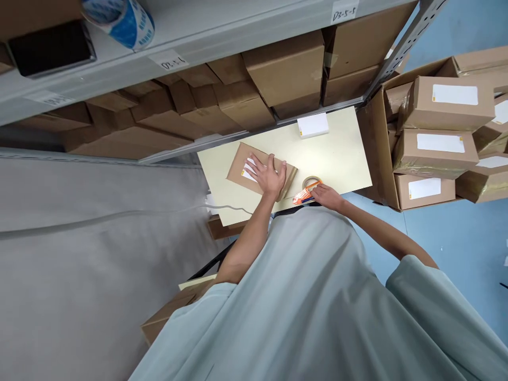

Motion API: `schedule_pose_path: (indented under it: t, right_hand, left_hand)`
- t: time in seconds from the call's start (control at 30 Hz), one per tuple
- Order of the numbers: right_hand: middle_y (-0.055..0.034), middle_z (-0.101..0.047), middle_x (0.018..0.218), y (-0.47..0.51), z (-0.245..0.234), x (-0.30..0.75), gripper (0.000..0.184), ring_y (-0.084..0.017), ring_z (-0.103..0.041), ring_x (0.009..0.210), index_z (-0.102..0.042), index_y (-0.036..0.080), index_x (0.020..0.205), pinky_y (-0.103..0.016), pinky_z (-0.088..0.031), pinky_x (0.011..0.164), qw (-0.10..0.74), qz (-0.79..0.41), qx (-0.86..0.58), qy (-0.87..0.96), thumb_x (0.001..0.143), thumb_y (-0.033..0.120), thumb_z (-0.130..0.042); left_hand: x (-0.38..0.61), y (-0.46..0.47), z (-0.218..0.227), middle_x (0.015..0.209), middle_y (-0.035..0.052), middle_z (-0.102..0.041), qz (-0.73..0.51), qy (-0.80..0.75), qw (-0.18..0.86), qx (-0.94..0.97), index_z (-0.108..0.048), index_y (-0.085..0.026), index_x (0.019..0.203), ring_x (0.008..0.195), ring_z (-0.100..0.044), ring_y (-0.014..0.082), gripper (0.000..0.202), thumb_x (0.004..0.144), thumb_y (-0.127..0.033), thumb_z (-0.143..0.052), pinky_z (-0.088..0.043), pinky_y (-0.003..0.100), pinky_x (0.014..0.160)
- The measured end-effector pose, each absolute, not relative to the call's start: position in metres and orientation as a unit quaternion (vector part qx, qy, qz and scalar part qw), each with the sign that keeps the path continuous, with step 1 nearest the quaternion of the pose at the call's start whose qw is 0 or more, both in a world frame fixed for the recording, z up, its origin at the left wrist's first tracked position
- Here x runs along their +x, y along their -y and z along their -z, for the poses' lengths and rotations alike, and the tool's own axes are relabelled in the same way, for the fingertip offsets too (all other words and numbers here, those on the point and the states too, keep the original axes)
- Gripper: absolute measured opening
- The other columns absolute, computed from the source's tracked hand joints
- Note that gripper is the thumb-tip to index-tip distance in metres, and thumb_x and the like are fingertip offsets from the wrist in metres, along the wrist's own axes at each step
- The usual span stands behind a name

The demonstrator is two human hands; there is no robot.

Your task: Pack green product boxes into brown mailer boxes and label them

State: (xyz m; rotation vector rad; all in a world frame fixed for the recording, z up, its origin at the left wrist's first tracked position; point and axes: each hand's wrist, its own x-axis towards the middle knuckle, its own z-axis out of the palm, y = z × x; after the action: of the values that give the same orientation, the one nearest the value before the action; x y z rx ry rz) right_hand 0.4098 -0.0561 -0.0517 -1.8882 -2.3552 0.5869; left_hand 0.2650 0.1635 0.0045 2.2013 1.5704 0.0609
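On the pale tabletop (337, 159) lies a brown cardboard box (241, 157), turned at an angle. My left hand (270, 177) rests flat on its top with the fingers spread, partly covering a white label (248, 170). Just right of the box, my right hand (325, 196) grips an orange tape dispenser (300, 197) near the table's front edge. Its tape roll (310, 180) shows above the fingers. The grip itself is partly hidden by the hand.
A white stack of labels (313, 126) sits at the table's back. Shelves of cardboard boxes (288, 69) stand behind, with blue tape (133, 26) and a dark phone (51, 47) above. A large carton (373, 148) holds labelled boxes (448, 106) at right. A grey cable (159, 212) runs left.
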Motion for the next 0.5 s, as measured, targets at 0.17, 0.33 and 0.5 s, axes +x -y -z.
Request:
schedule_pose_path:
  t: [0.17,0.33,0.5]
  right_hand:
    - [-0.0150,-0.078,0.106,0.065,0.041,0.442,0.035,-0.029,-0.070,0.100,-0.071,0.008,0.131,-0.047,-0.053,0.109,0.039,-0.207,-0.621,0.755,0.111,0.005,-0.043]
    - [-0.0181,-0.077,0.100,0.082,0.021,0.528,0.033,-0.031,-0.068,0.097,-0.073,0.008,0.118,-0.048,-0.049,0.108,-0.026,-0.161,-0.663,0.731,0.111,0.009,-0.040]
    - [-0.0217,-0.079,0.106,0.045,0.013,0.562,0.034,-0.034,-0.068,0.101,-0.071,0.006,0.122,-0.050,-0.048,0.107,-0.052,-0.135,-0.673,0.725,0.114,0.015,-0.039]
  left_hand:
    - [0.260,-0.158,0.002,0.194,0.0163,-0.009,-0.022,-0.552,0.207,0.808,-0.064,-0.024,0.162,0.179,0.003,0.0489,0.070,0.105,-0.065,-0.063,0.002,0.078,0.138]
    - [0.258,-0.159,0.003,0.194,0.0143,-0.001,-0.039,-0.541,0.267,0.797,-0.062,-0.022,0.165,0.177,0.014,0.0505,0.076,0.103,-0.066,-0.065,0.008,0.083,0.135]
    - [0.253,-0.156,0.004,0.194,0.0119,-0.002,-0.043,-0.513,0.274,0.813,-0.065,-0.024,0.163,0.177,0.015,0.0486,0.074,0.102,-0.066,-0.066,0.010,0.080,0.136]
